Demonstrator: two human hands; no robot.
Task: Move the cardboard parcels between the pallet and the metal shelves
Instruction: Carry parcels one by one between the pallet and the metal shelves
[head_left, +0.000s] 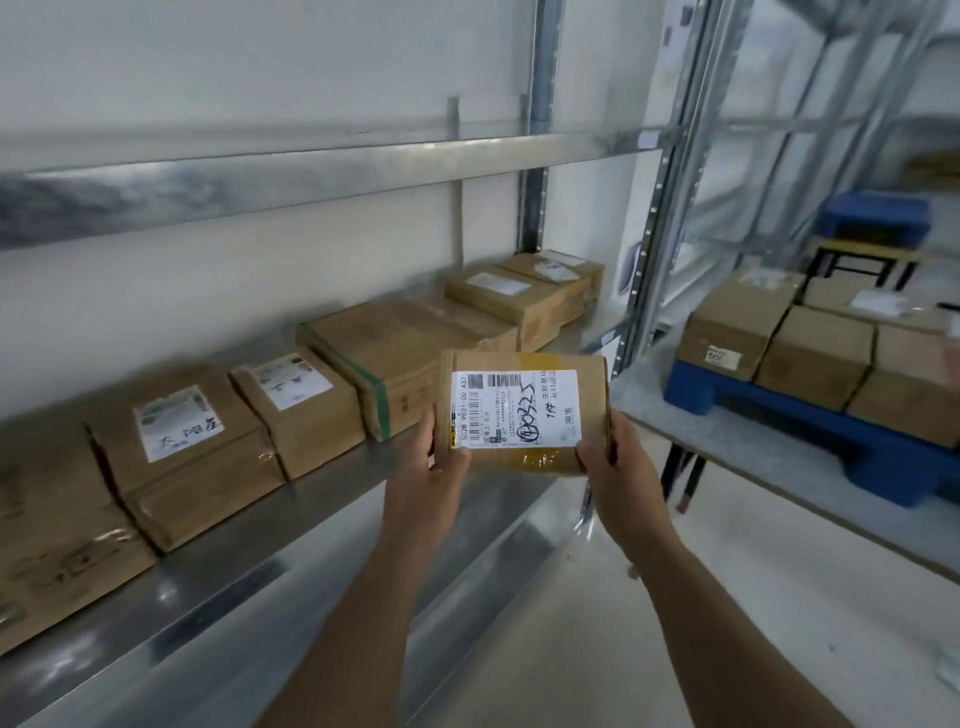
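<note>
Obs.: The person held a small brown cardboard parcel with a white printed shipping label (521, 410) in mid-air, in front of the galvanised metal shelf (291, 525) and near its front edge, touching nothing but the hands. The left hand (434, 467) gripped the parcel's left lower corner, thumb on the labelled face, the other fingers curled behind and out of sight. The right hand (613, 457) gripped the right edge likewise, thumb forward, fingers wrapped round the side.

Row of brown taped cardboard boxes (249, 415) sat along the back of the shelf; bare metal lay in front of them. More brown boxes stood on a blue plastic pallet (779, 415) on a grey table well to the right.

Handling, judged: parcel looked light, carried by fingertip pressure alone. Cardboard looked stiff, slightly dented at the top edge. Glossy tape patch below the label could be slippery; gripping the opposite bare edges, as here, seemed soundest.
</note>
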